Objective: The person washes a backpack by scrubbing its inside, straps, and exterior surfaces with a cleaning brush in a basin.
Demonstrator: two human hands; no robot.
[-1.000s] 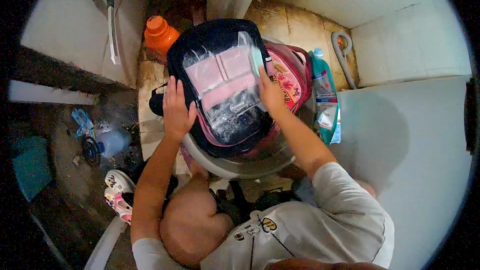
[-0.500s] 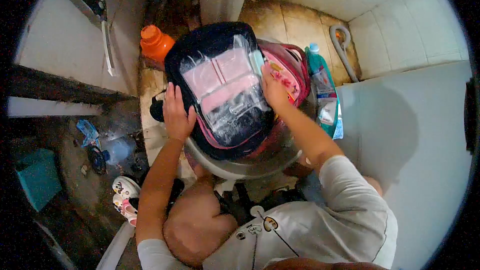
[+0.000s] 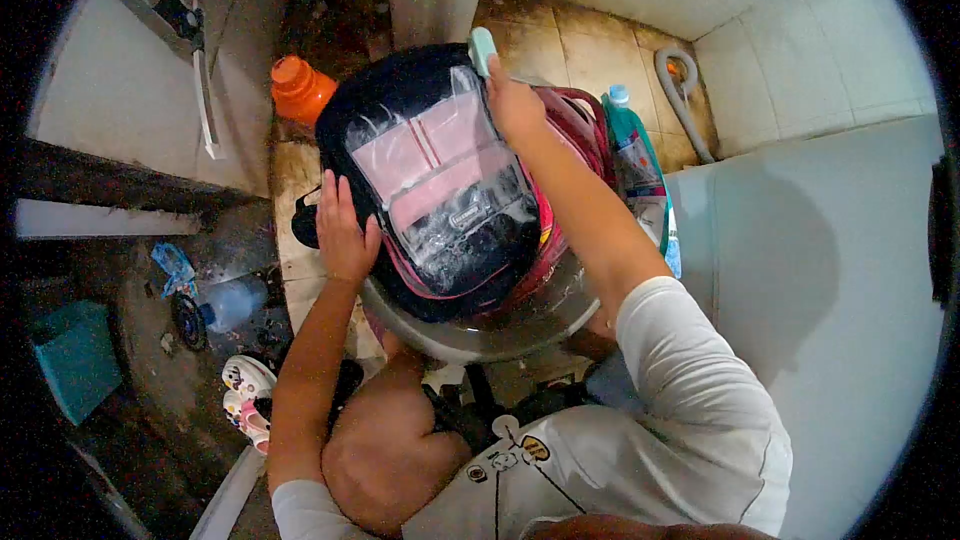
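A dark navy backpack (image 3: 420, 70) with pink panels and a clear, wet-looking front lies over a grey basin (image 3: 450, 342). My left hand (image 3: 347, 235) rests on the backpack's left edge, fingers stretched out and holding nothing. Gripped in my right hand (image 3: 515, 105) is a pale green scrub brush (image 3: 482, 48), at the backpack's upper right edge; its underside is hidden. Whitish foam or wet shine shows on the lower front. Under the backpack's right side a red and pink bag (image 3: 585, 125) sticks out, partly covered by my forearm.
An orange bottle (image 3: 300, 90) stands left of the backpack, and a teal bottle (image 3: 630, 135) to the right. Behind it lies a grey hose (image 3: 685, 105). At lower left are a clear plastic bottle (image 3: 235, 302), patterned clogs (image 3: 247, 390) and a teal bin (image 3: 78, 360).
My right hand has moved up and left with the scrub brush, from beside the pink panel to the backpack's upper edge. The left hand stays on the left edge.
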